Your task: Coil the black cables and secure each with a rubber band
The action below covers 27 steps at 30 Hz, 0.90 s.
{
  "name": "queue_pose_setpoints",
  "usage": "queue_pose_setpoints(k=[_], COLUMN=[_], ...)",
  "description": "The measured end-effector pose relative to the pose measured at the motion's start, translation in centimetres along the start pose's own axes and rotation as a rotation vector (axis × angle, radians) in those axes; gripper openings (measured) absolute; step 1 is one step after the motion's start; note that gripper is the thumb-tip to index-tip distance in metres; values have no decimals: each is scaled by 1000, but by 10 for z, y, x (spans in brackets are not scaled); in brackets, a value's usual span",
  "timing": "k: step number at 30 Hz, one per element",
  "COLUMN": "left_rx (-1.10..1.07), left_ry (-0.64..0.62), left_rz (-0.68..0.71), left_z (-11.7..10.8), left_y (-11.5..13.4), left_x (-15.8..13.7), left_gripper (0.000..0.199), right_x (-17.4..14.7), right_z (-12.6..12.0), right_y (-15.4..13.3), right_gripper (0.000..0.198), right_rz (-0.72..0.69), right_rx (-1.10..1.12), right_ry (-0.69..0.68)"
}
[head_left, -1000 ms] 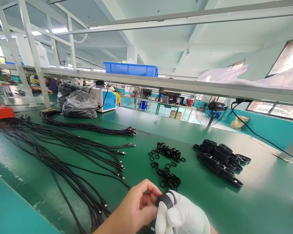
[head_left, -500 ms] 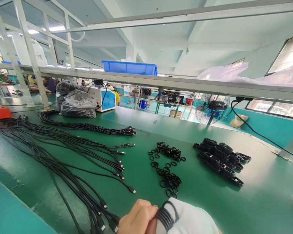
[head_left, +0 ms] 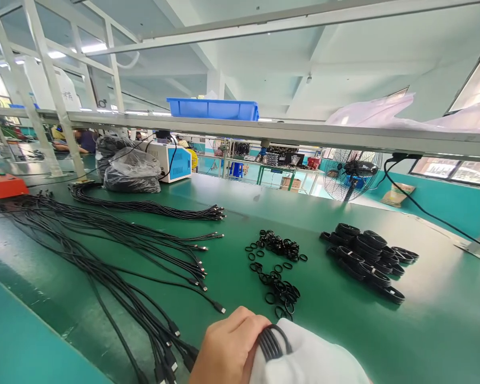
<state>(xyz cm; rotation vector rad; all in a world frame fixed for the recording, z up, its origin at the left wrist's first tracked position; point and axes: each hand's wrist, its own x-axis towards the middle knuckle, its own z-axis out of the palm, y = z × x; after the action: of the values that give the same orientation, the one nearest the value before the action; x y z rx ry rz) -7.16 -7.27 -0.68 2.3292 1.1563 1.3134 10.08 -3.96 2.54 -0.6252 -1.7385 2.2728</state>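
Observation:
At the near edge of the bench, a coiled black cable [head_left: 270,344] is held between my two hands. My left hand [head_left: 232,344] is bare, with its fingers bent and closed over the coil's left side. My right hand [head_left: 314,354], in a white glove, grips the same coil from the right; its fingertips are mostly hidden. Just beyond the hands lie small black rings [head_left: 280,288] in loose clusters. On the left, straight black cables [head_left: 116,277] stretch across the bench, their plug ends pointing toward my left hand.
Bundled cable coils [head_left: 364,256] are piled at the right of the green bench [head_left: 240,277]. Farther back stand plastic-wrapped bundles [head_left: 130,168] and a white and blue machine [head_left: 178,162]. An overhead shelf [head_left: 296,130] carries a blue tray [head_left: 214,110]. An orange box [head_left: 4,186] sits far left.
My left hand has shifted up and right, its fingers now covering the coil's upper left side. The coil has turned slightly within my hands. The view has swung a little.

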Motion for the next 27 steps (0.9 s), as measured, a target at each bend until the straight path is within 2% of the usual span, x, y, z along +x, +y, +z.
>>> queue_pose_setpoints(k=[3,6,9,13,16,22,25,27], left_rx=[-19,5,99,106,-27,-191,-200,-199], left_ry=[-114,-109,-122,-241,-296,-312,-307,-293], left_rz=[41,82,39,-23,-68,-202,-231,-235], left_z=[-9,-21,-27,-28,-27,-27,-28,-28], left_y=[2,4,4,3,2,-1,-3,-4], left_x=[5,11,14,17,19,23,22,21], left_gripper=[24,24,29,32,32,29,26,24], right_x=[-3,-9,-15,-14,-4,28,41,44], right_z=[4,6,2,-4,-7,-14,-12,-8], right_y=[1,0,-3,-2,5,25,30,31], right_gripper=[33,33,35,49,58,96,89,67], right_rz=[-32,-66,-106,-148,-140,-178,-206,-231], right_rx=[-3,-20,-45,-69,-68,-39,-18,9], right_ry=[72,167,288,417,399,284,288,304])
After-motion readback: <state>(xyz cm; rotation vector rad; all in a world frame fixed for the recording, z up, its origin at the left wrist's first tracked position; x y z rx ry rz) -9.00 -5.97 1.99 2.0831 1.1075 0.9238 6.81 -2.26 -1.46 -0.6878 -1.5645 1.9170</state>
